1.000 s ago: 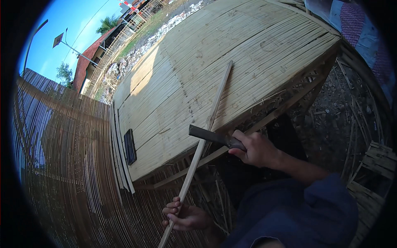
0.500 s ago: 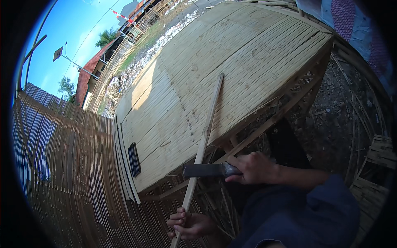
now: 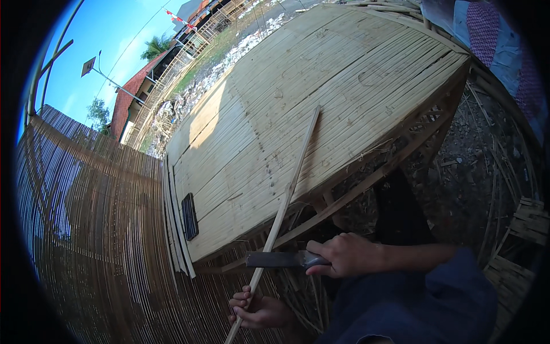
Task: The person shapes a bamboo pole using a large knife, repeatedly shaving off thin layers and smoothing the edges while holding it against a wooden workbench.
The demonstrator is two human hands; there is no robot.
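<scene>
A long, pale bamboo strip [image 3: 282, 213] slants from the tabletop down toward me, its far end resting on the slats. Near its lower end, my left hand [image 3: 260, 311] is closed round it, thumb and fingers pinching. My right hand [image 3: 346, 255] grips the handle of a broad, dark-bladed knife [image 3: 275, 260]. The blade points left and lies across the strip, a short way above my left hand. Most of the knife's handle is hidden inside my right fist.
The bamboo-slat table [image 3: 258, 126] fills the middle, with a dark phone-like object [image 3: 189, 217] at its left edge. A bamboo screen [image 3: 97, 229] stands to the left. Bamboo scraps lie on the ground [image 3: 458, 166] at right. Beyond are a fence and a red-roofed house [image 3: 127, 106].
My right hand and the knife have moved down along the strip, closer to my left hand. The strip has turned slightly, and the whole view has shifted a little.
</scene>
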